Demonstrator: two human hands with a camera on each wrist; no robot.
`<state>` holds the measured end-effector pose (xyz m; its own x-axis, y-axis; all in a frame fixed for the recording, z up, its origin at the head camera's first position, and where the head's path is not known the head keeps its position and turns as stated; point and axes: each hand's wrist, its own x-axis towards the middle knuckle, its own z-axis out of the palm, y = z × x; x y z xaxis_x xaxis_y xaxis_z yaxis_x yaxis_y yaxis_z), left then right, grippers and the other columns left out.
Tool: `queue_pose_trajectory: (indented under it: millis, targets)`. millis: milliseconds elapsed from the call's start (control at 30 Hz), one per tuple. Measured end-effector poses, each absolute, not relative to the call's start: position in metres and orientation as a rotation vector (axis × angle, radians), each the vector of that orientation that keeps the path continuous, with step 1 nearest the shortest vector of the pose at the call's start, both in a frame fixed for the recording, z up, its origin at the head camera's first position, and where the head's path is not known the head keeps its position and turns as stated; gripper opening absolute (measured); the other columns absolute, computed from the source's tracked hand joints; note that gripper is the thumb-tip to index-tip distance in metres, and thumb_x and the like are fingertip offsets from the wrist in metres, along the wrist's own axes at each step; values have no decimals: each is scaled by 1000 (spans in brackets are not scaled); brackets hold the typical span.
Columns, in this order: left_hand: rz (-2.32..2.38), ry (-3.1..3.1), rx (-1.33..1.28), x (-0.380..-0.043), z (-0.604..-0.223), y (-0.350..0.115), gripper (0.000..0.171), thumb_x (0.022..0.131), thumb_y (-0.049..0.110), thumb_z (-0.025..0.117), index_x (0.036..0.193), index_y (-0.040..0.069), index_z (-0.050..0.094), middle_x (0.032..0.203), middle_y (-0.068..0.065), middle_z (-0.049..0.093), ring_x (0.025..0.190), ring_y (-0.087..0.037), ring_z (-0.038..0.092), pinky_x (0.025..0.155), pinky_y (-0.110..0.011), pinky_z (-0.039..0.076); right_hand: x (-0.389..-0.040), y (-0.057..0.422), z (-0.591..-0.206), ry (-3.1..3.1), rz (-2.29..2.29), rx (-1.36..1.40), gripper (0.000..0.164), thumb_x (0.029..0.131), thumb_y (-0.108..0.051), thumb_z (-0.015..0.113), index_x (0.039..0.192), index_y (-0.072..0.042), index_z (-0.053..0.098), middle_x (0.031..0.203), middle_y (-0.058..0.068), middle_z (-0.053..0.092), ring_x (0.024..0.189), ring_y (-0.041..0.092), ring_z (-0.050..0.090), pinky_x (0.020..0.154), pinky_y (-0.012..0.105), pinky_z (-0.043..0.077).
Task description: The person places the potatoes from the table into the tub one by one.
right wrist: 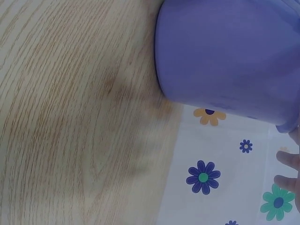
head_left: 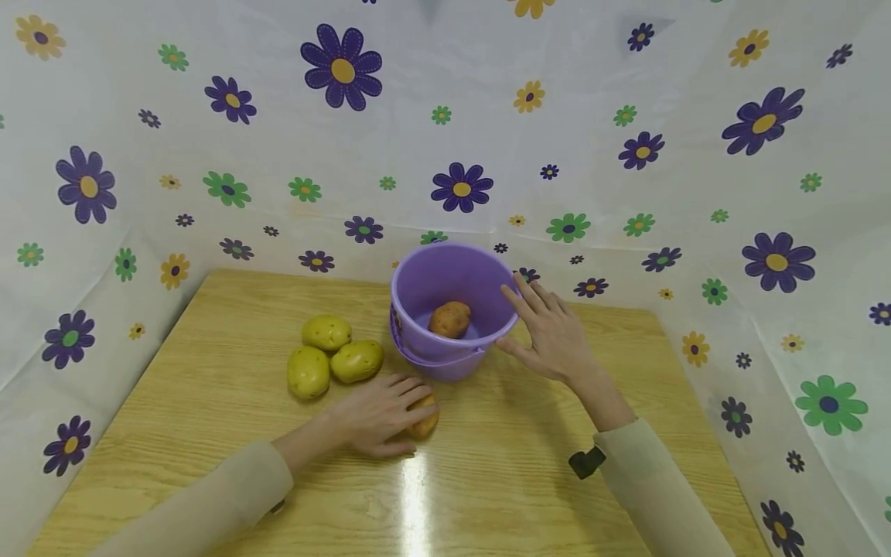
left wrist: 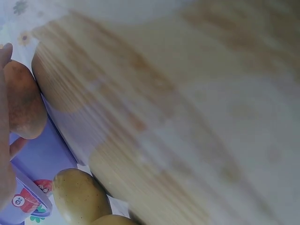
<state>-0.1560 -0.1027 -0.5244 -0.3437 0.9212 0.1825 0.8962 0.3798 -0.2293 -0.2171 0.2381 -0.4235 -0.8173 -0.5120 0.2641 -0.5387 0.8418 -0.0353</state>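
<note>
Flowery cloth (head_left: 418, 46) is hanging behind a wooden table (head_left: 515, 472). A purple bucket (head_left: 452, 271) is standing just past the left hand (head_left: 383, 410). Right hand (head_left: 553, 333), fingers stretched, is touching its rim; left hand is gripping a brown potato (head_left: 426, 418), maybe pointing longways bucketward.

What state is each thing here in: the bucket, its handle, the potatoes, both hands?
Purple bucket: upright, no lid on
Bucket handle: lowered against the near side
First brown potato: lying inside the bucket
Left hand: fingers curled over a potato
Second brown potato: gripped
Yellow potatoes: three, clustered on the table
Right hand: fingers extended, at the bucket's rim
</note>
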Motion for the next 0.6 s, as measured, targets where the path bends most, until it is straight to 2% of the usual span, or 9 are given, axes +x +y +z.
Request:
queue_pose_trajectory:
  millis: [167,433,600]
  targets:
    - [103,-2344,-1583,-155,-525,-101,64,98,65,58,144,21,54,140,-5,62,131,-25,59,112,-43,53,-217,239,-423,-2783,165,805,102,94,-90,16,168,-22,28,177,9,23,160,42,30,128,64,32]
    - [77,-2344,-1567,-157,-525,-97,52,96,60,64,133,24,56,135,-5,63,125,-24,60,106,-42,56,-217,239,-423,-2793,155,804,94,97,-84,32,169,-23,26,178,7,20,161,41,30,129,63,32]
    - [50,-2319,-1577,-156,-524,-95,45,92,56,69,124,26,59,132,-6,64,122,-25,62,103,-41,58,-217,239,-423,-2787,153,805,94,97,-84,32,169,-23,26,178,8,22,160,41,30,128,64,32]
